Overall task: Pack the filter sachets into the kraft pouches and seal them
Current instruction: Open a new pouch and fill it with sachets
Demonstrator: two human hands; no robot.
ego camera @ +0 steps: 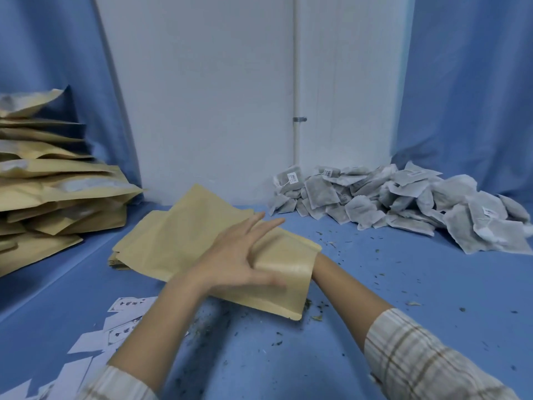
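Kraft pouch under the left hand

Fingers of the left hand (239, 256) lie straight and spread, pressing flat on the top kraft pouch (284, 280). The right hand is hidden beneath that pouch, so its grip cannot be told. Beyond the pouch to the right lies the heap of filter sachets (403, 203); to its left, filled pouches (54, 180) are stacked on the blue worktop (375, 284).

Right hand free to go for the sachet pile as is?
Probably not yet. The right hand is hidden under the pouch, apparently supporting it while the left hand presses flat on top. The path over the table to the sachet pile shows only loose crumbs.
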